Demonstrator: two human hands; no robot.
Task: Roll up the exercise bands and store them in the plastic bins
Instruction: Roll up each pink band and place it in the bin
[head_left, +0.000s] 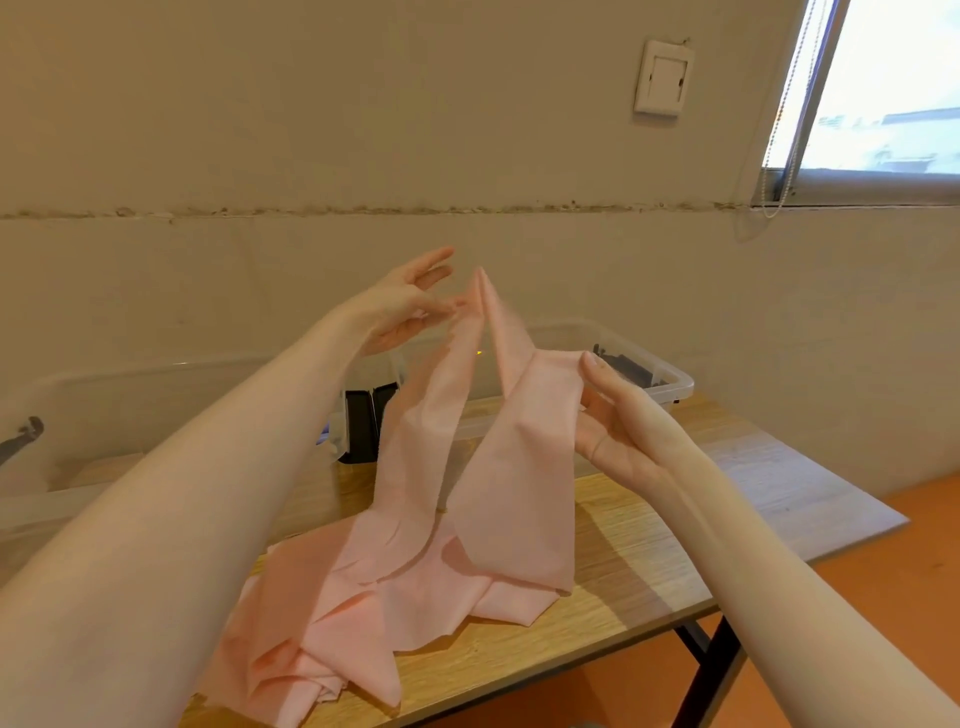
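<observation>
Head view: both arms reach out over the table (649, 561). The left hand (402, 306) is raised highest, thumb and a fingertip pinching the top fold of the pink band (509, 467) while its other fingers fan out straight. The right hand (618, 415), lower and nearer the body, holds the band's other run, thumb on top and fingers curled under the edge. From the peak at the left hand the band drops in two long strips. The left strip runs down to a loose, crumpled heap on the table below and between the forearms. The strip through the right hand hangs down onto the same heap.

Beyond the right hand stands a clear bin (654, 379), and another bin (156, 410) lies under the left forearm; what they hold I cannot tell, apart from dark latches at their rims.

By my reading the task is at an early stage: the band is unrolled, seemingly being straightened or searched for an end. Rolling it and dropping it into a bin remain to be done.
</observation>
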